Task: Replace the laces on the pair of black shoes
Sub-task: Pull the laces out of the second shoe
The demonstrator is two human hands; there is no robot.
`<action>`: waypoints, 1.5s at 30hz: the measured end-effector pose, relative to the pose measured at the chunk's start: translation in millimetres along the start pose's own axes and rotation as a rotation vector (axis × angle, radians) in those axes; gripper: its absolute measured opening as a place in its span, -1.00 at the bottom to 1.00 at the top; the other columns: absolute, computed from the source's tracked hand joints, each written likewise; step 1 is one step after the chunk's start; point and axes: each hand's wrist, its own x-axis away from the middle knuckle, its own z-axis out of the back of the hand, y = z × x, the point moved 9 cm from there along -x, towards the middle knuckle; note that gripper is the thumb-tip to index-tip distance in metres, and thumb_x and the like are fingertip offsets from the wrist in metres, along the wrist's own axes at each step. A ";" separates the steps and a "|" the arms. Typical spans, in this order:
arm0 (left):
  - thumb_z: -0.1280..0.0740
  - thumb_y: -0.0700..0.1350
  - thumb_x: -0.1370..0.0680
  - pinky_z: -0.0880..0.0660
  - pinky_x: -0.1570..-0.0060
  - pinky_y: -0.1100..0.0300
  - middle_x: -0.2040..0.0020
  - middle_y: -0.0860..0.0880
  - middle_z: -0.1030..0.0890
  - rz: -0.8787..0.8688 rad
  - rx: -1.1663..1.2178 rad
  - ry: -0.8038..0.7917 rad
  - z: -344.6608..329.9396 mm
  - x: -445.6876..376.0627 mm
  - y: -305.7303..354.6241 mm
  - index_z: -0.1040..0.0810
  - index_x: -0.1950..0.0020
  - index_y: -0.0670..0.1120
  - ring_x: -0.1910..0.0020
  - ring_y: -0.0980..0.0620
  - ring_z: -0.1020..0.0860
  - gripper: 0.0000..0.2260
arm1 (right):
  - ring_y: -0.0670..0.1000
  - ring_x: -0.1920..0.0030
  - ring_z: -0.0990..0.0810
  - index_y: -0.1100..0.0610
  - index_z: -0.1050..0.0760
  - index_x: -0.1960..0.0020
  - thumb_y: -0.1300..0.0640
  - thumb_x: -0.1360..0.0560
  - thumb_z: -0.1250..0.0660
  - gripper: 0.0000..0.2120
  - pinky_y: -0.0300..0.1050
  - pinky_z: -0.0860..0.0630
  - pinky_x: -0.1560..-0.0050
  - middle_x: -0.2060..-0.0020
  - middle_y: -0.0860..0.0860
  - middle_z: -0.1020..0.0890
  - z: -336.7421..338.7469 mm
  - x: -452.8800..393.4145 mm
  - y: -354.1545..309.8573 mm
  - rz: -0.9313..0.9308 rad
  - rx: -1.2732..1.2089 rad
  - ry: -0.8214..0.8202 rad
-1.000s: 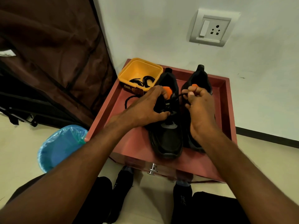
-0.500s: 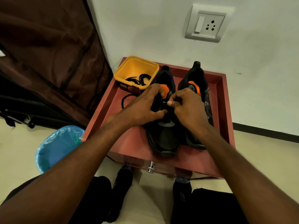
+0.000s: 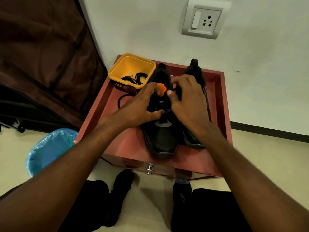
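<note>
Two black shoes stand side by side on a red-brown drawer top (image 3: 127,144). The left shoe (image 3: 161,139) has an orange tongue patch (image 3: 161,88); the right shoe (image 3: 195,71) is largely hidden behind my right hand. My left hand (image 3: 138,108) grips the left shoe's lacing area, thumb on the eyelets. My right hand (image 3: 187,101) pinches a black lace at the top of the left shoe's tongue. A loose black lace (image 3: 122,99) curls on the top to the left of the shoe. More black laces (image 3: 135,78) lie in a yellow tub (image 3: 117,72).
The white wall with a socket plate (image 3: 204,20) rises right behind the drawer unit. A blue-lined bin (image 3: 48,148) stands on the floor at the left, beside a brown fabric wardrobe (image 3: 41,56). A metal knob (image 3: 149,169) sticks out at the front. My socked feet (image 3: 120,186) are below.
My right hand came in from the right shoe to the left shoe's laces, then shifted up to the tongue top. My left hand stayed on the left shoe.
</note>
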 end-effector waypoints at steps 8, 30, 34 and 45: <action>-0.51 0.00 -0.52 -0.58 -0.05 -0.05 -0.44 -0.02 -0.40 -0.012 0.005 -0.006 -0.2 1.2 0.5 -0.33 -0.30 0.05 -0.14 0.10 -0.47 -0.54 | -0.06 0.12 -0.59 0.02 -0.56 0.11 0.13 -0.60 -0.39 -0.89 0.01 -0.60 0.06 0.08 -0.07 -0.60 -23.8 1.2 16.1 -0.149 -0.070 -0.109; -0.51 0.00 -0.53 -0.55 -0.08 0.01 -0.42 -0.03 -0.41 0.007 0.034 -0.018 -2.6 1.4 -3.9 -0.32 -0.33 0.03 -0.21 -0.01 -0.51 -0.51 | -0.12 0.11 -0.59 0.00 -0.58 0.12 0.10 -0.53 -0.48 -0.91 -0.01 -0.61 0.04 0.08 -0.13 -0.59 -16.9 -1.6 5.1 -0.090 0.022 -0.079; -0.51 -0.02 -0.53 -0.57 -0.10 -0.01 -0.42 -0.04 -0.41 -0.007 0.044 -0.017 -2.9 1.2 -2.8 -0.32 -0.33 0.02 -0.28 -0.06 -0.50 -0.52 | -0.10 0.07 -0.59 0.03 -0.54 -0.02 0.10 -0.58 -0.43 -0.93 -0.10 -0.57 0.08 0.01 -0.10 -0.60 -20.6 -2.8 10.3 -0.138 -0.061 -0.128; -0.50 -0.01 -0.53 -0.58 -0.01 0.01 -0.33 0.04 -0.45 -0.003 0.035 -0.008 -2.7 -0.1 -4.3 -0.32 -0.31 0.06 -0.16 0.02 -0.55 -0.53 | -0.17 0.24 -0.61 0.06 -0.61 0.10 0.06 -0.52 -0.52 -0.88 -0.23 -0.54 0.21 0.24 -0.12 -0.63 -22.2 -0.8 14.6 -0.225 -0.097 -0.123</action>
